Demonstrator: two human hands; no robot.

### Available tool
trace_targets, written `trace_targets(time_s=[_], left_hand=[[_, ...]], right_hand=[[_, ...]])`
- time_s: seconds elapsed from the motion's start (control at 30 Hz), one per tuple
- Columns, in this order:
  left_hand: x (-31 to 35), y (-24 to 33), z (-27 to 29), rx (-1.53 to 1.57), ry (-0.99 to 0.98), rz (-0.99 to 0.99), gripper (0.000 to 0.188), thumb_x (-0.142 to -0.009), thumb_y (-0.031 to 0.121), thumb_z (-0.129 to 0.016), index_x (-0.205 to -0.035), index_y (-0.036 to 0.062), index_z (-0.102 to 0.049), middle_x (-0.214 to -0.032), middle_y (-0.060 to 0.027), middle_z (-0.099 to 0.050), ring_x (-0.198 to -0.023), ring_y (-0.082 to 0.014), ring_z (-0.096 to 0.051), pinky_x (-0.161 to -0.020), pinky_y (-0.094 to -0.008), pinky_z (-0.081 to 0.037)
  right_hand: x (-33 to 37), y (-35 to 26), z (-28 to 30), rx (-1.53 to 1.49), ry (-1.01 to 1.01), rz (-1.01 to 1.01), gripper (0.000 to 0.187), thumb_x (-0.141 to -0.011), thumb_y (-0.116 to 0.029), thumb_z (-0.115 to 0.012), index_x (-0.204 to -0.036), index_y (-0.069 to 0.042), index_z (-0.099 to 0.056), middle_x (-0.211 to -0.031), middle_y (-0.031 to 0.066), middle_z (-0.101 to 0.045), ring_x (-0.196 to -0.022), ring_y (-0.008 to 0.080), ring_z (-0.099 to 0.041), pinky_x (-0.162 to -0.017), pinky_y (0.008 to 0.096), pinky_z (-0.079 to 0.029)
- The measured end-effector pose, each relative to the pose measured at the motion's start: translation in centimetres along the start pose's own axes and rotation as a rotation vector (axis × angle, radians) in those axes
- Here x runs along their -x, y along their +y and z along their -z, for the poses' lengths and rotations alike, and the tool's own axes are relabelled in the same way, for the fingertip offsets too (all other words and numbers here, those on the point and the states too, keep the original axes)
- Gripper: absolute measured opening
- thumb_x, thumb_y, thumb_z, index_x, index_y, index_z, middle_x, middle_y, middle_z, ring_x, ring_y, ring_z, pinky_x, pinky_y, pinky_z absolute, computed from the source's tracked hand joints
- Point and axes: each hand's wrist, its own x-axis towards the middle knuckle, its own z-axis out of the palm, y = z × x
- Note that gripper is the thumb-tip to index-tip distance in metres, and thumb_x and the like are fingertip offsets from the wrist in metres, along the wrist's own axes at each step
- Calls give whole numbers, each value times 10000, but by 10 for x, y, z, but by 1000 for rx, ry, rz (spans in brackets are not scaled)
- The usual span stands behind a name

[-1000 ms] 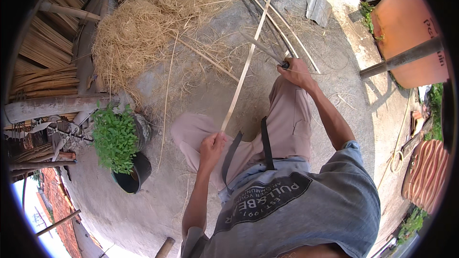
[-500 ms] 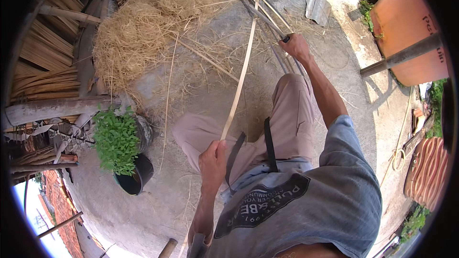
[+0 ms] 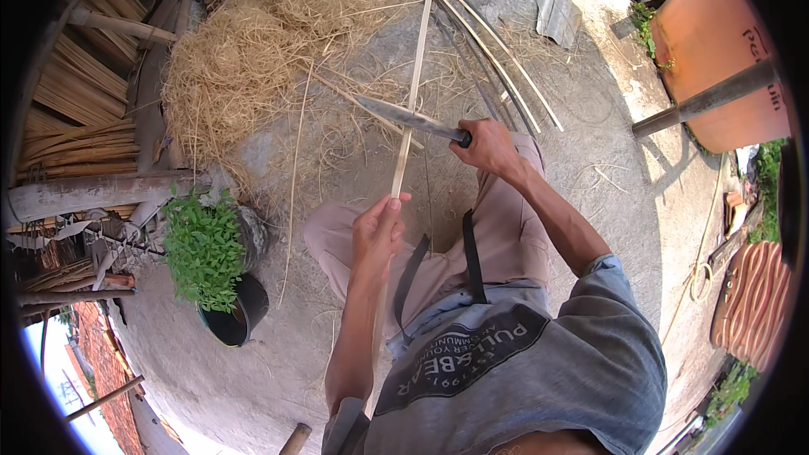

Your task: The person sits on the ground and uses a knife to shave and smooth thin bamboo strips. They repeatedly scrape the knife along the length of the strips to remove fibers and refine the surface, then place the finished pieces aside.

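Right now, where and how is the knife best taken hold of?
Probably by its dark handle, coming from the person's right: the long blade points left across the pale strip, and the right hand grips the handle end.

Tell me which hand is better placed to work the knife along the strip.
Probably the right hand: it grips the knife by its dark handle, with the blade crossing the pale strip. The left hand is occupied holding that strip, closer to the body.
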Motion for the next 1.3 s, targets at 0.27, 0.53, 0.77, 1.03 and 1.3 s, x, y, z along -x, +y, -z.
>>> trace_targets(time_s=[0.27, 0.53, 0.77, 1.03, 1.3], left_hand=[[112, -48, 72, -169, -16, 226, 296, -1039, 254, -606, -1193, 11, -679, -634, 79, -389, -523, -9, -314, -458, -199, -224], [133, -80, 151, -161, -281, 403, 373, -1012, 224, -638, -1287, -28, -627, -842, -35, -631, -765, -105, -575, -688, -256, -464], [-4, -28, 32, -78, -330, 89, 529, -1060, 334, -542, -1473, 10, -476, -1166, -118, -690, -1031, -152, -660, -911, -314, -534], [-57, -43, -9, -457, 323, -391, 293, -969, 285, -658, -1032, 13, -745, -643, -156, -562, -583, -158, -493, -583, -369, -426], [-15, -36, 18, -501, 322, -319, 269, -973, 274, -658, -1098, 60, -763, -724, -184, -672, -592, -187, -615, -577, -370, -457]], right_hand=[[-83, 141, 67, -224, 125, -588, 399, -839, -339, -684, -839, 57, -733, -845, 240, -740, -596, 208, -672, -560, 371, -546], [-40, 79, 59, -1576, -201, -354, 541, -945, -223, -550, -1442, -53, -421, -1355, 169, -609, -507, 62, -466, -497, 242, -496], [-1, -11, 19, -1470, -314, -443, 452, -934, -189, -564, -1359, -51, -500, -1183, 189, -693, -489, 106, -489, -505, 254, -481], [41, -19, -10, 84, -56, 239, 213, -824, -150, -714, -801, 8, -573, -651, 216, -603, -649, 440, -626, -590, 475, -487], [-62, 83, 4, -114, 109, -221, 310, -884, -259, -647, -806, 41, -641, -660, 221, -622, -586, 300, -623, -604, 434, -477]])
